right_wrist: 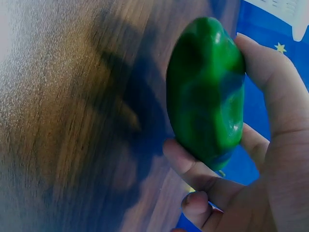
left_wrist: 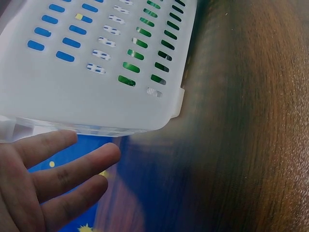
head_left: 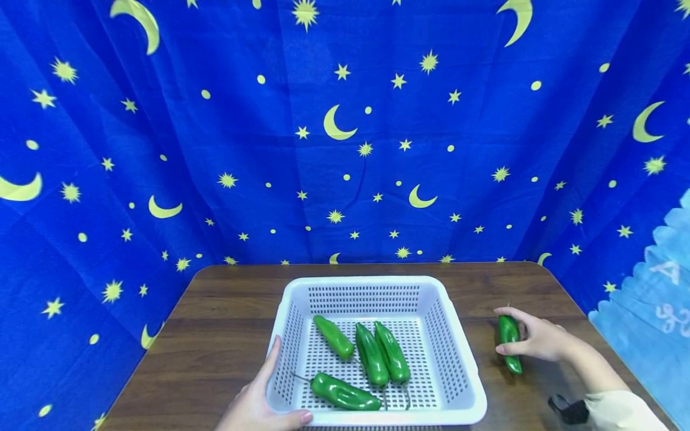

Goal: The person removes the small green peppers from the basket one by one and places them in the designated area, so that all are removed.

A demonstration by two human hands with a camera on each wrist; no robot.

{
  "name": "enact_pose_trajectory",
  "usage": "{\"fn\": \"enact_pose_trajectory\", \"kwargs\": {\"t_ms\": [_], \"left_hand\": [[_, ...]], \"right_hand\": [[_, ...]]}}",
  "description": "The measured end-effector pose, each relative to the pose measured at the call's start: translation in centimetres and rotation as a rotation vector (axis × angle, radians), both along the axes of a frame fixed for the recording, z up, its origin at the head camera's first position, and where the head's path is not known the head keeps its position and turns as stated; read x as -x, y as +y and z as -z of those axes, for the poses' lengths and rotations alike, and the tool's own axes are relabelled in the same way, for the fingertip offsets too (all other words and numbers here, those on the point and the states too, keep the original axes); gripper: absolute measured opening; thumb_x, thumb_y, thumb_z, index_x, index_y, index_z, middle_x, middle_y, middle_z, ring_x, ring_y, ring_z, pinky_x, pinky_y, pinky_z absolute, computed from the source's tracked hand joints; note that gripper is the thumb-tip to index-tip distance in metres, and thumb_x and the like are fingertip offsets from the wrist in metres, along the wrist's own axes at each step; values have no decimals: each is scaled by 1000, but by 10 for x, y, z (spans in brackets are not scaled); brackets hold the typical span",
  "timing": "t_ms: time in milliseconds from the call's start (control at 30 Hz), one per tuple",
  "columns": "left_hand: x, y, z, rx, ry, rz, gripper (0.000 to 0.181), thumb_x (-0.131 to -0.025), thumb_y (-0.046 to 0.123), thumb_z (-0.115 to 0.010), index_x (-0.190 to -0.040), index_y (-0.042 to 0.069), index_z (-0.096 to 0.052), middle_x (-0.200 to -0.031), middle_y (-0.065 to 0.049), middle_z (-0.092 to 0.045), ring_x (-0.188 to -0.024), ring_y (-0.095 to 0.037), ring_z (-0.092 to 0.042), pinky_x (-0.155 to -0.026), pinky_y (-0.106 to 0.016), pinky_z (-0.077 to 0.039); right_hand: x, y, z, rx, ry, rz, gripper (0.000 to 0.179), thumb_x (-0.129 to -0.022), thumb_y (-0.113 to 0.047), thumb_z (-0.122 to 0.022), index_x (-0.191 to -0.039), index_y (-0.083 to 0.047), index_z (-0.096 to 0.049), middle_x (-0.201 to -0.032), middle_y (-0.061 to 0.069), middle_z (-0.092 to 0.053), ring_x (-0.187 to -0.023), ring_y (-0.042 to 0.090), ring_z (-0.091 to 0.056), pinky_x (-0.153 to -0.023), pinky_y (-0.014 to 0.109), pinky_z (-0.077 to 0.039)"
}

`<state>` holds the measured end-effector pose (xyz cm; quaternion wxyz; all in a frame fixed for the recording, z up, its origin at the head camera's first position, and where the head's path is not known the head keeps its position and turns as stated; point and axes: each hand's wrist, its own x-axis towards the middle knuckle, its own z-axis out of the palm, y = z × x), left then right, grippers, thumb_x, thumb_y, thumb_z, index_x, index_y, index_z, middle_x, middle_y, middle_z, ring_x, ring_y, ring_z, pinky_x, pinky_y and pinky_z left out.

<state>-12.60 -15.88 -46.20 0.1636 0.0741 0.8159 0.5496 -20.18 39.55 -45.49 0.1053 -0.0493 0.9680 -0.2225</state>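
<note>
At the front left corner of a white plastic basket [head_left: 463, 359] rests my left hand [head_left: 259, 395], its thumb at the front rim and its index finger along the left side. In the left wrist view the fingers [left_wrist: 72, 169] are extended beside the rim. Several green peppers lie in the basket, among them a lighter one [head_left: 334, 338] at the back left and one [head_left: 345, 393] lying crosswise at the front. Right of the basket, my right hand [head_left: 544, 338] holds another green pepper [right_wrist: 207, 92] between thumb and fingers, close over the table.
The brown wooden table [head_left: 215, 335] extends on both sides of the basket. A blue curtain [head_left: 377, 149] with yellow moons and stars hangs behind and at the sides. A black strap [head_left: 568, 410] is at the right wrist, and a light blue cloth [head_left: 657, 323] hangs at the far right.
</note>
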Motion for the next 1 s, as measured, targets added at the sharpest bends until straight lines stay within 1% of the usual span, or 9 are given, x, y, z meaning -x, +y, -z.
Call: {"fn": "enact_pose_trajectory", "kwargs": {"t_ms": [100,333,400,533,667,733,833,933,1000], "left_hand": [[0,0,0,-16,-13,2,131,-72,31,-88,-158,37,11,-142,-33,-49,-104,-26,-68,-91,-43,-58],[0,-2,-1,-32,-43,5,131,-73,31,-88,-157,38,12,-146,-32,-44,-108,-28,-67,-94,-47,-56],[0,-2,-1,-36,-41,5,130,-73,31,-88,-158,38,11,-147,-32,-44,-108,-28,-68,-93,-46,-57],[0,-1,-1,-39,-27,6,130,-73,30,-88,-158,39,11,-145,-32,-46,-105,-27,-68,-91,-43,-58],[1,-1,0,-35,-13,6,130,-73,29,-88,-158,38,10,-143,-32,-48,-104,-26,-69,-90,-41,-59],[0,-2,0,-31,-10,6,130,-73,30,-88,-158,38,10,-143,-31,-49,-104,-25,-69,-90,-39,-59],[0,-2,0,-19,2,9,130,-73,31,-88,-158,36,10,-142,-30,-51,-104,-24,-69,-89,-32,-58],[0,-2,0,-3,17,11,131,-73,31,-88,-159,35,10,-140,-29,-53,-103,-23,-69,-89,-30,-58],[0,-1,-1,-3,13,12,131,-73,31,-88,-159,35,10,-139,-29,-53,-103,-23,-69,-90,-35,-58]], "right_hand": [[-1,0,2,-9,0,-7,83,-78,-48,-79,-144,-14,-43,-77,2,-54,-68,15,-50,-59,31,-35],[1,-1,7,-23,-36,-1,86,-79,-50,-78,-146,-13,-41,-76,2,-55,-69,17,-51,-59,31,-34],[2,-1,8,-14,-42,-2,86,-78,-49,-79,-146,-12,-41,-76,2,-55,-69,17,-52,-60,31,-36],[3,1,8,21,-50,-21,87,-79,-45,-80,-146,-8,-40,-83,4,-60,-75,17,-55,-64,33,-42],[3,3,8,68,-62,-40,86,-80,-40,-80,-147,-4,-38,-85,6,-61,-78,18,-57,-67,34,-45],[3,4,10,87,-72,-40,88,-79,-38,-81,-147,-4,-37,-83,6,-61,-77,18,-57,-67,33,-44],[3,5,12,98,-79,-41,88,-79,-36,-82,-147,-3,-37,-86,5,-62,-78,17,-58,-68,33,-46],[4,4,14,85,-88,-40,88,-79,-36,-82,-147,-3,-38,-90,6,-64,-81,17,-60,-70,35,-48],[5,4,13,27,-75,-41,87,-79,-41,-81,-146,-5,-40,-93,6,-65,-82,18,-60,-71,37,-48]]}}
